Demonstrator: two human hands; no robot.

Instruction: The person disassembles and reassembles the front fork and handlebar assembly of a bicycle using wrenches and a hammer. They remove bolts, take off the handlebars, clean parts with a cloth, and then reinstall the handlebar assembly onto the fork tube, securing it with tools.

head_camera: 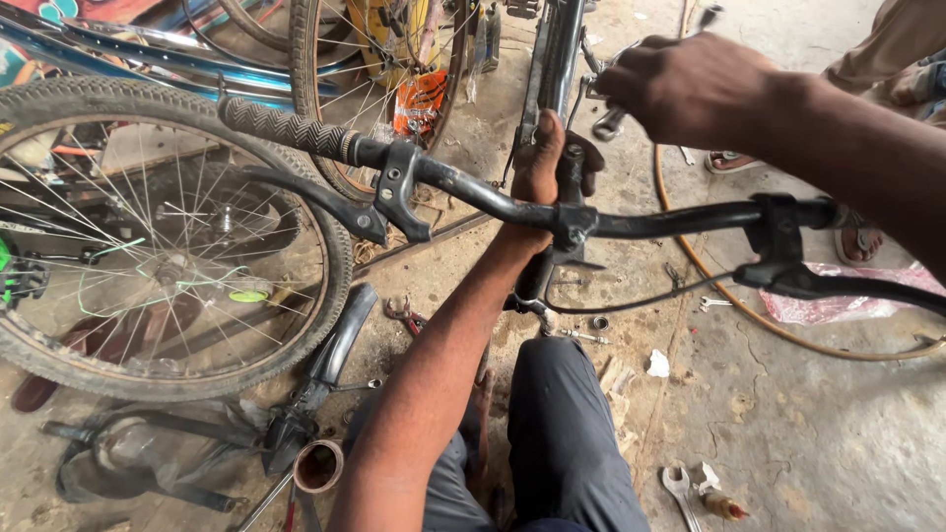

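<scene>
Two hands are engaged at the centre of a black bicycle handlebar (pixel 463 187), which crosses the view from upper left to right.

Far left: a spoked wheel (pixel 163 246) with a knobbly tyre stands beside the bar. The patterned rubber grip (pixel 286 128) is seated on the left bar end, and the left brake lever (pixel 335 202) with its clamp is mounted just inboard of it. Below, on the concrete floor (pixel 818 433), lie a black mudguard (pixel 340 340), a short metal tube (pixel 317 465) and pliers (pixel 406 315).

Centre: the left hand (pixel 544 163) reaches up from below and is closed around the stem clamp (pixel 572 212), fingers wrapped behind it, steadying the bar. Loose bolts and a washer (pixel 599 322) lie on the floor beneath.

Right of centre: the right hand (pixel 690 89) is clenched on a metal spanner (pixel 611 120) held at the head of the stem; the exact fastener is hidden by the fingers. The right brake lever (pixel 828 281) is fitted, and a cable (pixel 631 300) hangs slack under the bar. A second spanner (pixel 680 488) lies at lower right; another person's sandalled foot (pixel 857 241) stands at the right.

Assessment: bar, grip and both levers appear installed. Stem fastening is judged in progress; the cable and scattered hardware appear outstanding.
</scene>
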